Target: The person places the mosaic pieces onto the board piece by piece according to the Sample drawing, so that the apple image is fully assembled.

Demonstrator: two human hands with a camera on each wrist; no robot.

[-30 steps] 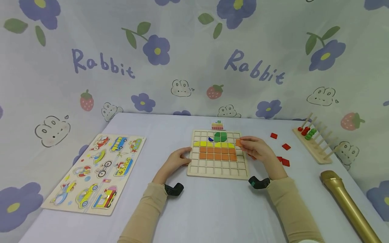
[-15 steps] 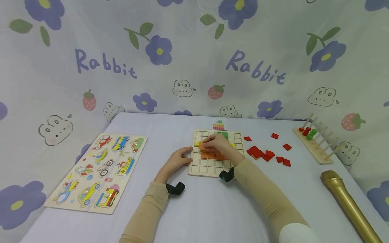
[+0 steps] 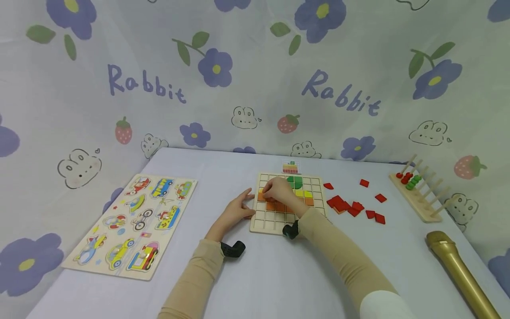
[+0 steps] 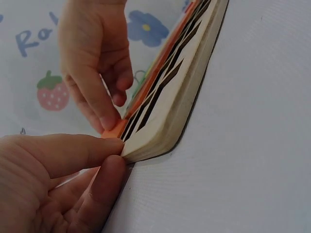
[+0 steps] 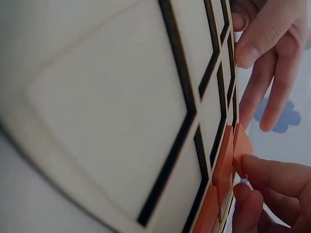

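A wooden grid board (image 3: 263, 226) holds green, yellow and orange pieces. My right hand (image 3: 280, 190) reaches over its left part and pinches an orange square tile (image 3: 260, 197) by the edge, in the leftmost column. In the right wrist view that tile (image 5: 241, 145) stands tilted beside orange tiles set in the grid (image 5: 222, 170). My left hand (image 3: 235, 210) rests at the board's left edge, thumb and fingertips touching it, the other fingers extended. The left wrist view has the left hand (image 4: 63, 179) at the board's edge, close to the orange tile. The right hand hides several pieces.
Red tiles (image 3: 338, 204) lie scattered right of the board, and a small picture card (image 3: 291, 167) sits behind it. A vehicle puzzle board (image 3: 135, 226) lies at left. At right are a wooden peg rack with beads (image 3: 416, 199) and a gold microphone (image 3: 458, 266).
My right hand has carried the orange tile from the board's right side across to its left column. The left hand stays at the left edge, its fingers now more spread. The head view has shifted slightly.
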